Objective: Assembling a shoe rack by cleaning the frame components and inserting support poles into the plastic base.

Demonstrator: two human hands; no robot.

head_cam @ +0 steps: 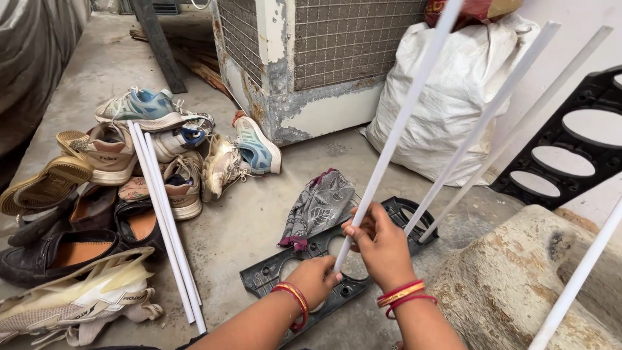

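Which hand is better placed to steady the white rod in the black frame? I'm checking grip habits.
Probably the right hand: it already wraps the white rod low down. The left hand rests on the black frame.

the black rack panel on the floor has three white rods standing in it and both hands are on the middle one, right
Not quite. The head view shows both hands, left and right, on the nearest rod, not the middle one. The black rack panel on the floor does hold three white rods.
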